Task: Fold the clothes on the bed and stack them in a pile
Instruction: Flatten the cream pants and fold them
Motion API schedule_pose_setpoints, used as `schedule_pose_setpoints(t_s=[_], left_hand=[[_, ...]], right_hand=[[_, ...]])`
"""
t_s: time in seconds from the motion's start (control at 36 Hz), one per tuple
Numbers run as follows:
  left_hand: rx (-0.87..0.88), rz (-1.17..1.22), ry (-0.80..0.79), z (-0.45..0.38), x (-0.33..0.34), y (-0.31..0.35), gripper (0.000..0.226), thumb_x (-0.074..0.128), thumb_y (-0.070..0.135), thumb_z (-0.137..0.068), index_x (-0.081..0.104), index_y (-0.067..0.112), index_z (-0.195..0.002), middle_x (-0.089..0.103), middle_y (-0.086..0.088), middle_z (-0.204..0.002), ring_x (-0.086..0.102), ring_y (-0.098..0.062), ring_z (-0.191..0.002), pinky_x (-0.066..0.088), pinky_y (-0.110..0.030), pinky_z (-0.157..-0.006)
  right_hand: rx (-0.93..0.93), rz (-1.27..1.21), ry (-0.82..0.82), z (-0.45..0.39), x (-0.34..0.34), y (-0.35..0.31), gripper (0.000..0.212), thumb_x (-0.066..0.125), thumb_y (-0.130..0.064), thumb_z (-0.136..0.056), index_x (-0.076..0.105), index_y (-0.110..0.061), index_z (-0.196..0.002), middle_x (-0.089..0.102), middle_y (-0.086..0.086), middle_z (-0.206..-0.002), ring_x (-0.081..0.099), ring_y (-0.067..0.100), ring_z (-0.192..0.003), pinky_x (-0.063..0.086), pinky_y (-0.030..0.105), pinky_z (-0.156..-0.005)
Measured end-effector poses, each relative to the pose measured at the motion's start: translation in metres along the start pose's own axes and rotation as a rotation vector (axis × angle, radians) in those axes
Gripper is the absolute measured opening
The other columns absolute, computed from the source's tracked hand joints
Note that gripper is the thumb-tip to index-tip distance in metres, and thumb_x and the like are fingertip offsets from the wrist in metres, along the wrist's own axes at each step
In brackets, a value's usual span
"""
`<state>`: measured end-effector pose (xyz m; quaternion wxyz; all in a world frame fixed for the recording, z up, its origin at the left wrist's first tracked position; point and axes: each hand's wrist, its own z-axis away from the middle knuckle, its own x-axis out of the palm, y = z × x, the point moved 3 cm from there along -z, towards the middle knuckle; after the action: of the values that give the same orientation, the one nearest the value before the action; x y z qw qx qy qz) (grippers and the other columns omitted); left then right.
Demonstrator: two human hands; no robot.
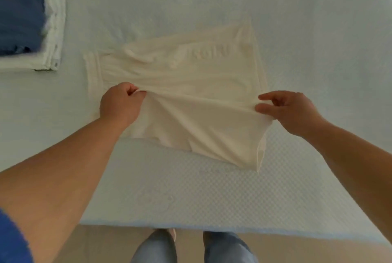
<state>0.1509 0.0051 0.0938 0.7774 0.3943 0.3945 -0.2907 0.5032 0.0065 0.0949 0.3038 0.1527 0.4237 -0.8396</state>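
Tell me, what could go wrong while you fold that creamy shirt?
The left hand and right hand only pinch the cream shirt at its edges, so the cloth might slip free and the fold would flop. The shirt already shows wrinkles near the left hand, and they could get pressed into the fold. The folded pile sits near the shirt's left sleeve, so a wide swing might knock it crooked.

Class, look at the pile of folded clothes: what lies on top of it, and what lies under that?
A folded blue garment tops the pile. Under it only the edges of white folded clothes show; the rest is covered.
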Motion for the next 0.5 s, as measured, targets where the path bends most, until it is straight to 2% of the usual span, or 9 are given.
schedule_pose_setpoints(t_s=[0.08, 0.17, 0.31, 0.39, 0.44, 0.5], left_hand=[[-0.007, 0.024, 0.034, -0.02, 0.008, 0.008, 0.017, 0.059, 0.032, -0.088, 0.063, 0.016, -0.086, 0.065, -0.007, -0.089, 0.058, -0.028, -0.087, 0.037, -0.028, -0.072], [-0.01, 0.041, 0.055, -0.04, 0.013, 0.013, 0.015, 0.06, 0.033, -0.088, 0.061, 0.018, -0.085, 0.06, -0.001, -0.084, 0.054, -0.023, -0.08, 0.035, -0.027, -0.071], [0.001, 0.029, 0.063, -0.066, 0.027, 0.017, 0.012, 0.06, 0.032, -0.087, 0.06, 0.022, -0.082, 0.056, 0.005, -0.076, 0.049, -0.018, -0.076, 0.031, -0.027, -0.068], [0.046, -0.006, 0.075, -0.081, 0.037, 0.02, 0.011, 0.06, 0.03, -0.087, 0.063, 0.02, -0.085, 0.061, -0.001, -0.085, 0.052, -0.023, -0.083, 0.031, -0.027, -0.07], [0.079, -0.02, 0.091, -0.091, 0.042, 0.02, 0.015, 0.06, 0.029, -0.087, 0.067, 0.016, -0.089, 0.065, -0.007, -0.095, 0.056, -0.029, -0.093, 0.033, -0.028, -0.072], [0.099, -0.009, 0.115, -0.101, 0.046, 0.018, 0.017, 0.059, 0.028, -0.087, 0.068, 0.015, -0.092, 0.065, -0.009, -0.101, 0.057, -0.03, -0.098, 0.034, -0.028, -0.073]], right_hand=[[-0.041, 0.082, -0.022, -0.032, -0.013, -0.009, 0.009, 0.072, -0.041, -0.076, 0.065, -0.039, -0.072, 0.065, -0.014, -0.079, 0.06, 0.001, -0.072, 0.038, 0.013, -0.058], [-0.078, 0.17, -0.005, -0.063, -0.021, -0.015, 0.012, 0.069, -0.04, -0.08, 0.063, -0.033, -0.073, 0.064, -0.009, -0.078, 0.061, 0.006, -0.07, 0.04, 0.017, -0.053], [-0.125, 0.449, -0.018, -0.106, -0.02, -0.018, 0.018, 0.059, -0.045, -0.087, 0.055, -0.029, -0.08, 0.051, -0.014, -0.076, 0.049, 0.007, -0.07, 0.034, 0.021, -0.055], [-0.149, 0.625, -0.033, -0.126, -0.016, -0.02, 0.018, 0.053, -0.045, -0.09, 0.052, -0.028, -0.084, 0.054, -0.008, -0.08, 0.047, 0.007, -0.069, 0.035, 0.027, -0.057], [-0.176, 0.641, -0.013, -0.138, -0.016, -0.024, 0.015, 0.052, -0.043, -0.091, 0.051, -0.028, -0.087, 0.057, -0.005, -0.084, 0.05, 0.012, -0.072, 0.037, 0.029, -0.06], [-0.205, 0.618, 0.012, -0.147, -0.017, -0.029, 0.014, 0.054, -0.039, -0.091, 0.054, -0.027, -0.097, 0.055, -0.006, -0.091, 0.05, 0.016, -0.08, 0.038, 0.029, -0.069]])
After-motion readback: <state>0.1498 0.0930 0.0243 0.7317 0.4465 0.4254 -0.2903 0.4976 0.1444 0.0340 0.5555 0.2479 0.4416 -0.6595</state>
